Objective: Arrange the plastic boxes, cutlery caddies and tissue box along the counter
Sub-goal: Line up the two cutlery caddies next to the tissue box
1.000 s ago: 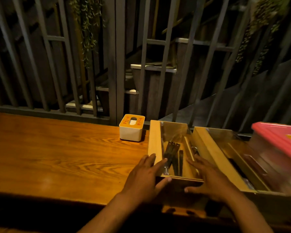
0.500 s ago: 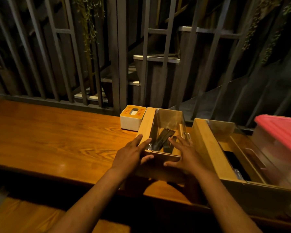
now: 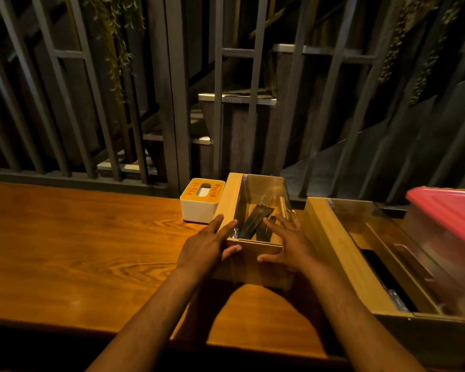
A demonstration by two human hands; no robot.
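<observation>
A wooden cutlery caddy (image 3: 255, 261) with a clear lid and dark cutlery inside stands on the wooden counter (image 3: 78, 251), touching the white tissue box (image 3: 202, 200) with an orange top at its far left. My left hand (image 3: 207, 244) presses the caddy's near left corner, thumb on the front face. My right hand (image 3: 289, 244) grips the near right corner the same way. A second, larger wooden caddy (image 3: 333, 253) lies to the right, apart from the first. A clear plastic box with a pink lid (image 3: 446, 213) sits at the far right.
A dark metal railing (image 3: 172, 103) runs along the counter's back edge, with stairs and hanging plants behind it. The counter's left stretch is bare wood. The near counter edge drops into shadow below my forearms.
The caddy between my hands has slid left and back along the counter until it touches the tissue box, opening a gap to the larger caddy. Both hands stayed on its near end.
</observation>
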